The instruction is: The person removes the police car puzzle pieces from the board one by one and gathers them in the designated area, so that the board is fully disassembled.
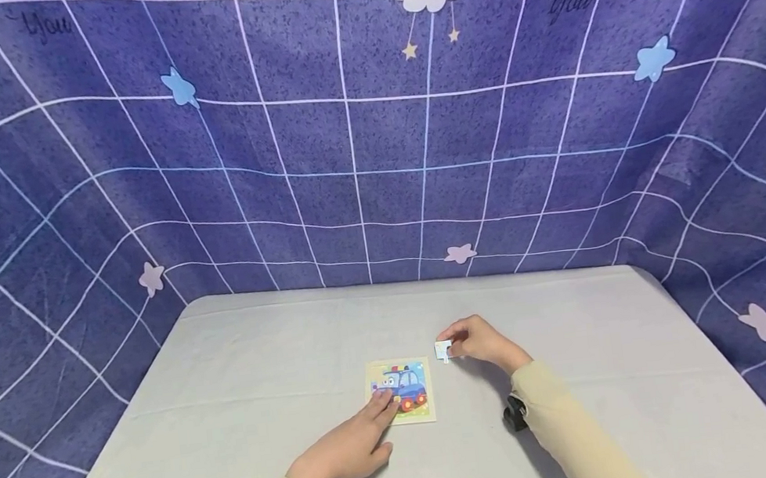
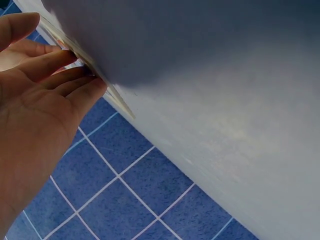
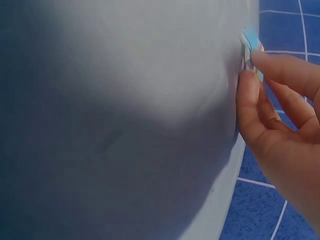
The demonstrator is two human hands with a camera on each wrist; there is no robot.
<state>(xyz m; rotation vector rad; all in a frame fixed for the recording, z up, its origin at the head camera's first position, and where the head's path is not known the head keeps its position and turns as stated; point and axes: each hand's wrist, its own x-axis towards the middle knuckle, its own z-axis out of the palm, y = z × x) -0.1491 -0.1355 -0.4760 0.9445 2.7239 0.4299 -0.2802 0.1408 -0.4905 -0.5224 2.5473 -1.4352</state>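
Observation:
A square puzzle board (image 1: 434,408) with a blue cartoon car picture lies on the table. My left hand (image 1: 349,449) rests its extended fingertips on the picture's lower left; in the left wrist view the hand (image 2: 45,95) touches the board (image 2: 120,102) seen edge-on. Right of the board's top corner, my right hand (image 1: 481,340) pinches a small light blue and white piece (image 1: 442,348) between thumb and fingers. The right wrist view shows that hand (image 3: 285,115) with the piece (image 3: 254,41) at its fingertips, close to the table surface.
A pale cloth covers the table (image 1: 229,383). Behind and at both sides hangs a purple-blue curtain (image 1: 314,136) with grid lines and stars. A black device (image 1: 514,413) sits at the right wrist.

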